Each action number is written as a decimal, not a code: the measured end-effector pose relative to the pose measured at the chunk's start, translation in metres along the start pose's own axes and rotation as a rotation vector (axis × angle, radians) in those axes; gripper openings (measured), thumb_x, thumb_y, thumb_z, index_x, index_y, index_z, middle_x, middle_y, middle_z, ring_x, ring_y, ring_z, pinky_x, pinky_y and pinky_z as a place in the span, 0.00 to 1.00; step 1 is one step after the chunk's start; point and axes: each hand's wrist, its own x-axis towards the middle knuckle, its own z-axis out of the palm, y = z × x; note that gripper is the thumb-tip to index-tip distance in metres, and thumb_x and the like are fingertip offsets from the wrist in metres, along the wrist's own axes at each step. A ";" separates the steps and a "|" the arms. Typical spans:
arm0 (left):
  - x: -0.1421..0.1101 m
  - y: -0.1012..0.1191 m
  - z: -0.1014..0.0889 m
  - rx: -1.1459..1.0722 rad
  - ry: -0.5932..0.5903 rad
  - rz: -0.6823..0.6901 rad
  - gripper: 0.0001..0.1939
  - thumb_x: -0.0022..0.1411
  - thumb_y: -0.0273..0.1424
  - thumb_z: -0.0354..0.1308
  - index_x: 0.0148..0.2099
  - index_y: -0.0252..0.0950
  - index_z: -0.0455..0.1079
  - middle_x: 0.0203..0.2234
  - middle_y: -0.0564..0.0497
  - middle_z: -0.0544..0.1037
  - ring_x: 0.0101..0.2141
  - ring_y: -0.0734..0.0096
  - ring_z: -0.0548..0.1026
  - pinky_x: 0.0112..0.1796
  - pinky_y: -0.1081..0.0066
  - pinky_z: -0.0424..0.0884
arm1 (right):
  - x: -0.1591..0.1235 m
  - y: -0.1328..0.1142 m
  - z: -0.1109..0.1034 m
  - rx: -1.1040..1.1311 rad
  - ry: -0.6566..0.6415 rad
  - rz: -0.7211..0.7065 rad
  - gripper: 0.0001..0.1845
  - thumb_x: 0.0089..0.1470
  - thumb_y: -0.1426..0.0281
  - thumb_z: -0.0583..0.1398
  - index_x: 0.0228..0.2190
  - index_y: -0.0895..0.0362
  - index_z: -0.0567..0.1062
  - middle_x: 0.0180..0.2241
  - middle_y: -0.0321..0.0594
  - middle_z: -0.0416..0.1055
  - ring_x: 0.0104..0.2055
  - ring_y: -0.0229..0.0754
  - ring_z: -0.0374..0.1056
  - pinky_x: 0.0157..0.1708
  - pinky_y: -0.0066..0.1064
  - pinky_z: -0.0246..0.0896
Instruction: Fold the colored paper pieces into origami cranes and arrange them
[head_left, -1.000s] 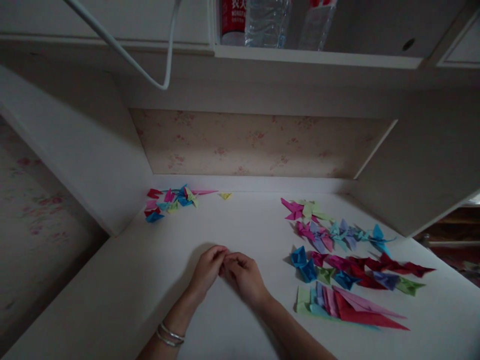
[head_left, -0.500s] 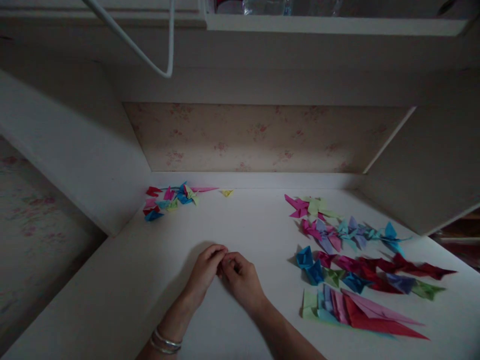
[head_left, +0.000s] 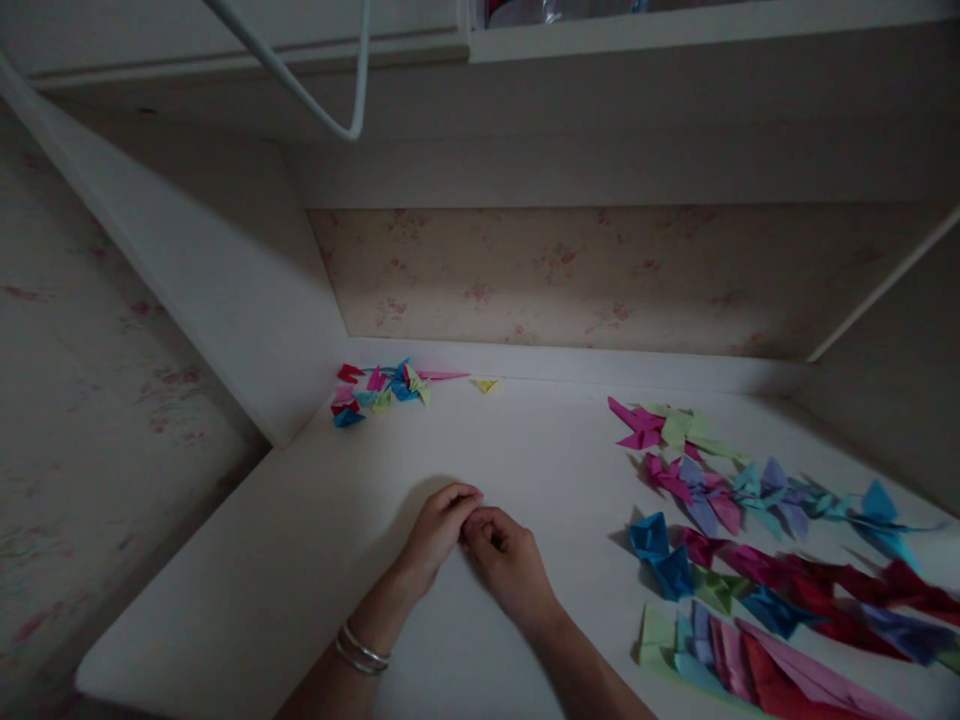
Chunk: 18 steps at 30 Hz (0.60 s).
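Apparently, left hand (head_left: 442, 535): fingers curled, tips meeting its partner's.
Right hand (head_left: 510, 562): curled too; whether either pinches anything, I cannot tell.
Blue paper shapes (head_left: 673, 573): right of both hands, well apart.
Overlapping papers (head_left: 763, 670): right of the hands, nearer the body.
Right forearm (head_left: 581, 655): swung outward, might scatter those seemingly loose papers.

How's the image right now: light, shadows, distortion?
Head view: dim, no strong glare; soft shadow left of the left hand; anything between it and the right hand too dark to make out; folded papers at right look stretched.
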 end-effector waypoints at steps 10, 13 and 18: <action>0.092 0.031 -0.041 0.779 0.207 0.274 0.12 0.58 0.31 0.50 0.39 0.34 0.73 0.32 0.48 0.78 0.30 0.69 0.75 0.31 0.73 0.68 | 0.002 0.010 -0.002 -0.088 0.060 -0.006 0.10 0.55 0.69 0.53 0.30 0.56 0.74 0.20 0.32 0.63 0.21 0.33 0.55 0.21 0.24 0.47; 0.136 0.055 -0.066 0.913 0.342 0.312 0.10 0.56 0.28 0.51 0.36 0.32 0.73 0.37 0.43 0.77 0.41 0.62 0.74 0.44 0.68 0.66 | 0.004 0.011 -0.002 -0.060 0.081 0.019 0.11 0.56 0.67 0.53 0.30 0.57 0.74 0.19 0.31 0.61 0.20 0.33 0.54 0.20 0.24 0.46; 0.178 0.069 -0.100 1.094 0.553 0.311 0.18 0.57 0.32 0.53 0.48 0.27 0.68 0.46 0.35 0.72 0.51 0.51 0.66 0.51 0.59 0.60 | 0.005 0.010 -0.002 -0.015 0.088 0.043 0.10 0.56 0.65 0.55 0.31 0.57 0.74 0.18 0.30 0.59 0.20 0.32 0.54 0.20 0.24 0.46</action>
